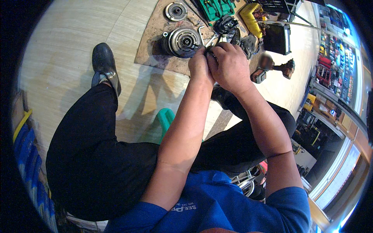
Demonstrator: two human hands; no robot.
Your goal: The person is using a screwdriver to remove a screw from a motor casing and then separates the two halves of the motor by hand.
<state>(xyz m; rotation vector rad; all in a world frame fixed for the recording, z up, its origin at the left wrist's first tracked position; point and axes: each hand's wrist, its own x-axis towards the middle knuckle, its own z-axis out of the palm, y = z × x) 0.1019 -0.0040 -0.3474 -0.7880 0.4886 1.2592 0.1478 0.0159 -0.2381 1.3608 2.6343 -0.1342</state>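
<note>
the left hand (199, 64) is closed, its fingers curled in, just to the right of the ridged metal wheel (183, 42). the right hand (230, 64) presses against it, farther right of the wheel, and is curled over as well. between the two, right of the wheel, shows a small dark piece (210, 50); both hands seem to grip it, though the fingers cover most of it and its kind cannot be told.

the wheel itself lies on a stained brown board (149, 54), which spreads out under and around it. just right of the wheel, beyond the fingers, is a metal spanner (210, 40). beyond the wheel sits a smaller round metal disc (176, 11), well apart from it. beyond the wheel and to its right lies a green tool case (211, 9); farther right of the wheel come a yellow angled piece (248, 19) and a black box (276, 39).

to the left of the wheel, and nearer the person, a black boot (103, 58) rests on the pale floor (130, 81). much nearer the person than the wheel, a green plastic piece (166, 118) shows partly behind the left forearm.
</note>
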